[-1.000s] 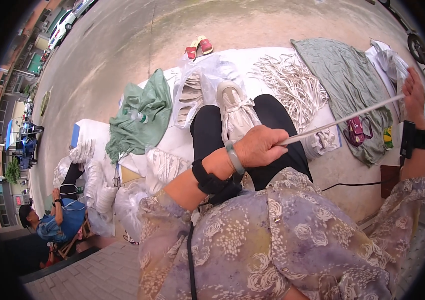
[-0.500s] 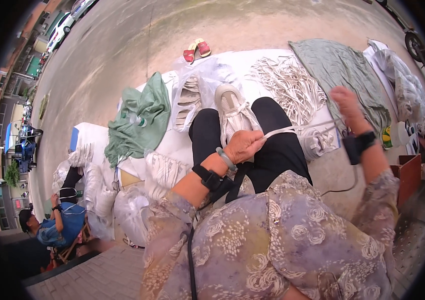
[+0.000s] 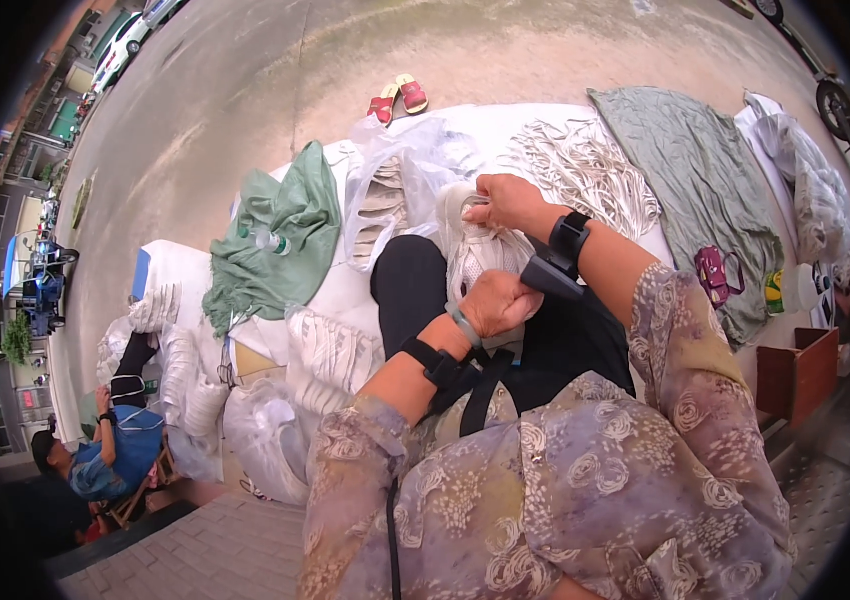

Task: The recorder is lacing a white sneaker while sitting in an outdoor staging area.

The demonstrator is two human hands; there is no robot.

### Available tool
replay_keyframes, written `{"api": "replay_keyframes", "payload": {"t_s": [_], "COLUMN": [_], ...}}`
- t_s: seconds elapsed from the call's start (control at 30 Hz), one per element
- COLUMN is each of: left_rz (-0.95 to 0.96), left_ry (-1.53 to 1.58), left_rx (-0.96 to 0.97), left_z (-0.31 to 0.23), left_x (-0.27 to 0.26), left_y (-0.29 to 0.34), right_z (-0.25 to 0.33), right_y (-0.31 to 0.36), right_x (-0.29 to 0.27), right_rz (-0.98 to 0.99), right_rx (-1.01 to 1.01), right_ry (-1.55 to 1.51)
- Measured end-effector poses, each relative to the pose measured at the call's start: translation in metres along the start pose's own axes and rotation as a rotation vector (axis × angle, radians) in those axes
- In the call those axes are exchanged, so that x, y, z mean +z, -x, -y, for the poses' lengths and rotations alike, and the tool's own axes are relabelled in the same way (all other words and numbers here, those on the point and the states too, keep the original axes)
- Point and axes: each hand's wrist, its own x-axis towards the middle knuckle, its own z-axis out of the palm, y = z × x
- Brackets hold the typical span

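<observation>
In the head view, the pale shoe [image 3: 470, 260] sat between the person's dark-trousered legs [image 3: 408, 290], where an uneven pull from the right hand [image 3: 511, 203] could have twisted or tipped it if the legs braced it poorly. The right forearm angled inward, its fingers bent down over the shoe's far end, though whether they pinched anything could not be told; the left hand [image 3: 496, 303], beside the near end, was curled closed, its contents hidden.
</observation>
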Motion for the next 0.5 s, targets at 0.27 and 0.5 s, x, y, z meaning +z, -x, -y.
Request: {"api": "replay_keyframes", "payload": {"t_s": [0.27, 0.5], "left_rz": [-0.019, -0.012], "left_ry": [0.023, 0.015], "left_rx": [0.020, 0.051], "left_z": [0.011, -0.004], "left_x": [-0.012, -0.005], "left_y": [-0.004, -0.002], "right_z": [-0.015, -0.039], "right_y": [-0.023, -0.010], "right_x": [0.014, 0.003], "right_rz": [0.074, 0.107], "right_rx": [0.078, -0.056], "right_ry": [-0.140, -0.253]}}
